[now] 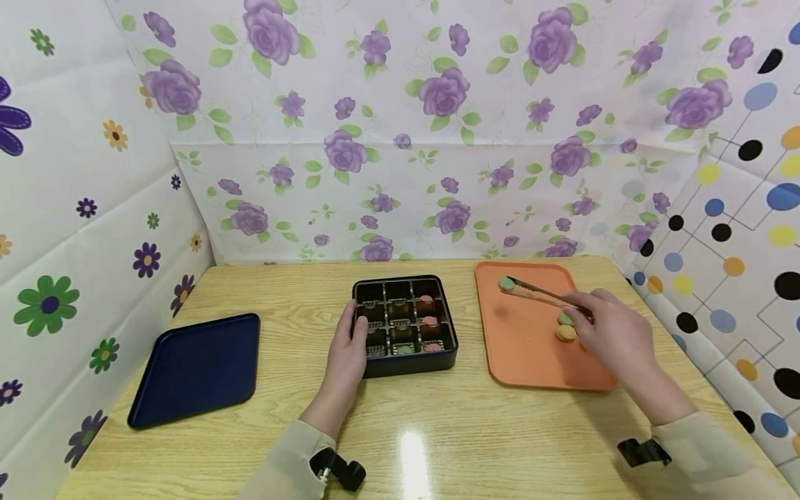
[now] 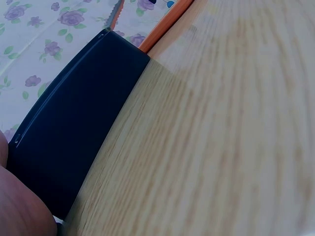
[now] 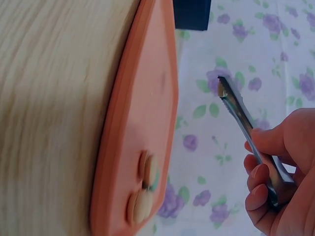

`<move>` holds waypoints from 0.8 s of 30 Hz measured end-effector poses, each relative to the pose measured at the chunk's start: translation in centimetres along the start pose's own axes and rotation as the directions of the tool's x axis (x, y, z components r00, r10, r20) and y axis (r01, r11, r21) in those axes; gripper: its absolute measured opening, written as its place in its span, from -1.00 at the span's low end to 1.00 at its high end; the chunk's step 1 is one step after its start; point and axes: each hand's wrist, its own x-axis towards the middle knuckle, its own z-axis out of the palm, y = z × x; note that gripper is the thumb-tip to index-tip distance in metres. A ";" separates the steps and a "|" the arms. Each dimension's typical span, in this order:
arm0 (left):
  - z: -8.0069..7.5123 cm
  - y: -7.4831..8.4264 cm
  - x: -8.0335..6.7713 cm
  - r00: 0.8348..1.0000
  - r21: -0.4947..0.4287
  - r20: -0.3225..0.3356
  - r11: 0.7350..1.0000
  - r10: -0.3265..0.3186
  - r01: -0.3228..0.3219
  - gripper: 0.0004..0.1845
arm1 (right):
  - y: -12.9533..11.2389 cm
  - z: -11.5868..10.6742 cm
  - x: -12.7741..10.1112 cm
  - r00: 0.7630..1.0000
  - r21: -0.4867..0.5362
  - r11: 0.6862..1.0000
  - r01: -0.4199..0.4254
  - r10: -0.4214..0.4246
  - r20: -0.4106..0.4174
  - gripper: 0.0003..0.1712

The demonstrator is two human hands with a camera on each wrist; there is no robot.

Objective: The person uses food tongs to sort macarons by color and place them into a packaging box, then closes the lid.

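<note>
Metal tongs [image 1: 537,289] are gripped in my right hand [image 1: 615,333], their tips pinching a green macaron [image 1: 506,284] above the orange tray [image 1: 519,361]. In the right wrist view the tongs [image 3: 246,123] point up and left, away from the curled fingers. My left hand [image 1: 346,347] rests against the left side of a dark divided box [image 1: 406,364], fingers straight along the wall and thumb at the rim. Three pink macarons [image 1: 429,321] occupy the box's right column. Another green macaron [image 1: 405,350] lies in the front middle compartment. Clear plastic liners show inside.
On the orange tray lie a yellow macaron [image 1: 565,333] and a green one [image 1: 564,319] behind it; my right hand partly hides another there. A dark blue tray [image 1: 200,368] sits at the left of the wooden table [image 1: 300,292]. Patterned cloth [image 1: 400,104] stands behind.
</note>
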 end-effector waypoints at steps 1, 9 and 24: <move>0.0 0.0 0.0 1.000 0.001 0.000 1.000 0.002 -0.002 -0.31 | -0.3 0.0 0.1 1.000 0.004 1.000 0.004 -0.004 0.005 -0.65; 0.1 0.0 0.1 1.000 -0.008 -0.002 1.000 -0.005 0.005 -0.31 | -3.4 0.3 0.6 0.997 0.039 0.997 0.072 -0.071 -0.008 -0.68; -0.1 0.0 0.0 1.000 -0.006 0.003 1.000 -0.003 0.003 -0.32 | -8.5 1.8 1.2 0.980 0.065 0.978 0.197 -0.195 -0.029 -0.75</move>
